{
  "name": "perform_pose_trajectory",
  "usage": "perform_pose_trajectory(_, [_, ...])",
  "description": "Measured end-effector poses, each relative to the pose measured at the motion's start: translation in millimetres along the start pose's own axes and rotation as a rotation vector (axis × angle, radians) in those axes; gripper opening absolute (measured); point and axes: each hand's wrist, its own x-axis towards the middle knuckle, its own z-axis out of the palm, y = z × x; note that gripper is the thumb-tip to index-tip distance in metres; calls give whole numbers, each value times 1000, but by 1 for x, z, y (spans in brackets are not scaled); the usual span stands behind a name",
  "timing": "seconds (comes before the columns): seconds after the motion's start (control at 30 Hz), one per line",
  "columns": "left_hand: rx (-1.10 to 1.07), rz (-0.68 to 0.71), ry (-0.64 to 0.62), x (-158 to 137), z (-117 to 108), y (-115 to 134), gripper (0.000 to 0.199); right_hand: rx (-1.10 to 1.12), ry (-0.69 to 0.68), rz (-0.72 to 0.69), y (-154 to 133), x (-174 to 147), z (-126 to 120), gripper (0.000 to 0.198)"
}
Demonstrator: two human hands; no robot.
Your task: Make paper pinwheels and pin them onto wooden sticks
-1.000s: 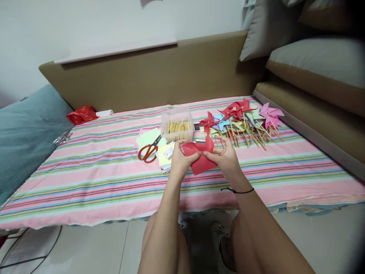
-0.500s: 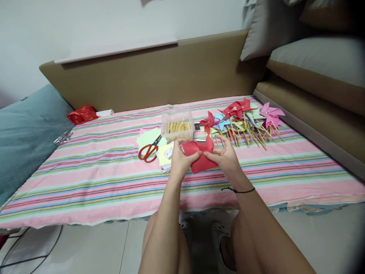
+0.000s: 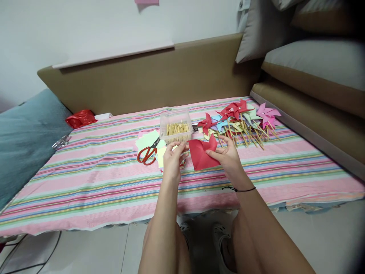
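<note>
Pinching the red paper (image 3: pixel 201 156), right fingers (image 3: pixel 216 155) stay put; left fingers (image 3: pixel 179 147) have shifted from middle toward corner, grip unclear.

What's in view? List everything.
paper: one, red, front centre
pinwheels: several, multicoloured, right
box: one, clear, centre
sticks: many, tan, in box
sheets: several, pastel, beside box
scissors: one, red handles, overlapping sheets
bundle: one, red, back left
item: one, white, by bundle
packet: one, silvery, left
cloth: one, striped, beneath
cushions: several, greyish, right
armrest: one, teal, left
backrest: one, brown, behind
legs: two, bare, below
left hand: one, bare, by paper
right hand: one, bare, holding paper
</note>
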Motion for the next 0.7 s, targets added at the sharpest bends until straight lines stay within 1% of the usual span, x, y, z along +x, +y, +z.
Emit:
perform_pose_trajectory(0.1, [23,-13,-28,-2,3,-3,42,5,-8,3,1,0,1,86])
perform_pose_trajectory(0.3, [58,-82,-59,-6,7,-3,40,-48,-24,-32,1,-1,0,83])
perform_pose_trajectory(0.47, [83,-173,-42,-7,9,-2,45,-87,-52,-56,5,0,-2,79])
perform_pose_trajectory(0.6, [17,-237,-51,-3,5,-5,47,-100,-48,-62,5,1,-3,79])
perform_pose_trajectory(0.7, [-18,-260,-65,-2,2,-6,44,-102,-47,-57,5,1,-3,81])
